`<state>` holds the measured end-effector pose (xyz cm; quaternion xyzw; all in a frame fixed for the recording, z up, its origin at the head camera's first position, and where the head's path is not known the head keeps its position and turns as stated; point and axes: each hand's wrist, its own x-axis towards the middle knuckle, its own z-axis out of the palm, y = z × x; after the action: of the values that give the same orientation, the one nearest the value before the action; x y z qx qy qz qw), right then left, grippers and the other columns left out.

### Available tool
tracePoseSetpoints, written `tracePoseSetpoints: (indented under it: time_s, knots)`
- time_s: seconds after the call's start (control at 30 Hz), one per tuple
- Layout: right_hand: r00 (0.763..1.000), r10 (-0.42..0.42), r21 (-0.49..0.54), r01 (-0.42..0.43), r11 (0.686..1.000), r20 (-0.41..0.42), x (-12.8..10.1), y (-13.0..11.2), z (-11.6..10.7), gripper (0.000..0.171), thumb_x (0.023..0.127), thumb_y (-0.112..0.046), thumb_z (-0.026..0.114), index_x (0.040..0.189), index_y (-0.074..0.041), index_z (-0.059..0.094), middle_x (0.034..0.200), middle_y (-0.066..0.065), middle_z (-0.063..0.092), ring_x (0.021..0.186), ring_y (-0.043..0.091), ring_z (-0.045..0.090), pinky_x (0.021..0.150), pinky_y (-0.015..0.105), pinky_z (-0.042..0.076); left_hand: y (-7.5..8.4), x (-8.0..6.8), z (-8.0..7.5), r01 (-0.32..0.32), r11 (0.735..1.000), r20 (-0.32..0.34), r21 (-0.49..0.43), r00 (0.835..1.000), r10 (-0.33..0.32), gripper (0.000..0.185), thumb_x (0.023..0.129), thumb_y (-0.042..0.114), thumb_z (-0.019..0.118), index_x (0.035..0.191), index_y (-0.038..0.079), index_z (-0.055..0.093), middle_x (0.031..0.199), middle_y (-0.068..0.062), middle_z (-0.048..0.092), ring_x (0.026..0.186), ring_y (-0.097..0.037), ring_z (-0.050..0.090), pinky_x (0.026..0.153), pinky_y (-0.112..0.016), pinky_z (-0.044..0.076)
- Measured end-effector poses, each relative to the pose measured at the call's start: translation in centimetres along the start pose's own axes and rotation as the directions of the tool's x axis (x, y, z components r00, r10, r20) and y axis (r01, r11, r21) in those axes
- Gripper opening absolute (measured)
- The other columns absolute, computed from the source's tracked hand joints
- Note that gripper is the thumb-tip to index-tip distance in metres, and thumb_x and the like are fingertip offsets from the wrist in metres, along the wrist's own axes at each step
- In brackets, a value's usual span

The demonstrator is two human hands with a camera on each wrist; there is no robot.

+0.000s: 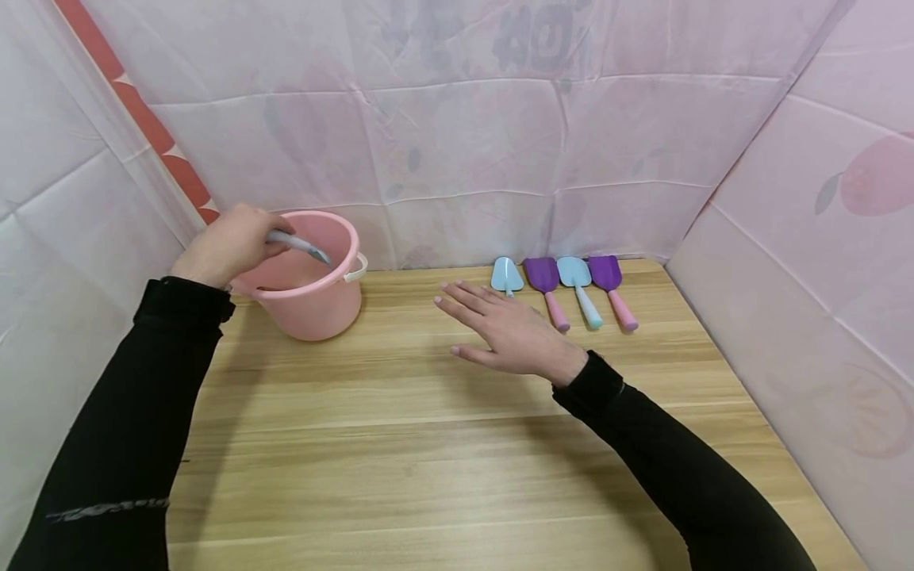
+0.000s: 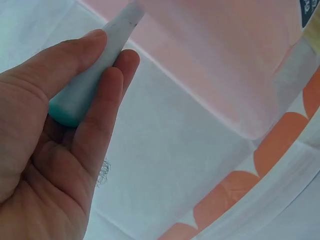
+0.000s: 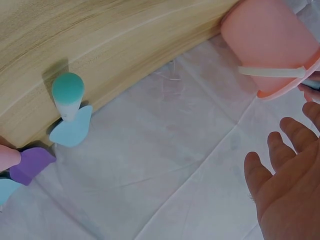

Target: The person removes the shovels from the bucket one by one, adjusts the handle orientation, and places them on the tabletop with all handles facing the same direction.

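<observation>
Soft shadows (image 1: 227,412) cross the bright table (image 1: 400,484); left-wrist view seems hazy.

Your right hand (image 3: 290,185), fingers extended, is near the pink bucket (image 3: 267,37) with its white handle (image 3: 272,72). Well apart lie a teal-ended blue shovel (image 3: 71,131) and a purple shovel (image 3: 31,166) at the edge of the wooden table (image 3: 125,50).

I see a pink bucket (image 1: 314,313) in smooth plastic, low sheen. Held tool's handle (image 2: 94,72): smooth matt plastic, small dark marks. Shovels (image 1: 541,274): plastic too; leftmost blue blade (image 1: 506,271) glossy. Table (image 1: 400,452): wood-grain, smooth, satin. Wall sheets (image 1: 457,143): thin, creased; cloth or plastic, I can't tell. Black sleeves (image 1: 107,428): matt cloth.
</observation>
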<state>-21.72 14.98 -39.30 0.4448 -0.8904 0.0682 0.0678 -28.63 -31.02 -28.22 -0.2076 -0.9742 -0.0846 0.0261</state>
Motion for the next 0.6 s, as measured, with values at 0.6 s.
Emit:
tracePoseSetpoints:
  time_s: [0.6]
  knots:
    - [1.000,0.004,0.002,-0.004,1.000,-0.009,0.1,0.5,-0.2,0.080,0.121,-0.050,0.065,0.187,-0.017,0.033,0.194,0.012,0.035,0.181,0.032,0.037,0.148,0.056,0.035,0.9,-1.7,-2.3,0.020,0.999,-0.152,-0.026,0.988,-0.023,0.012,0.109,0.008,0.084,0.120,0.006,0.088,0.107,-0.016,0.085,0.096,-0.031,0.071,0.090,-0.053,0.062]
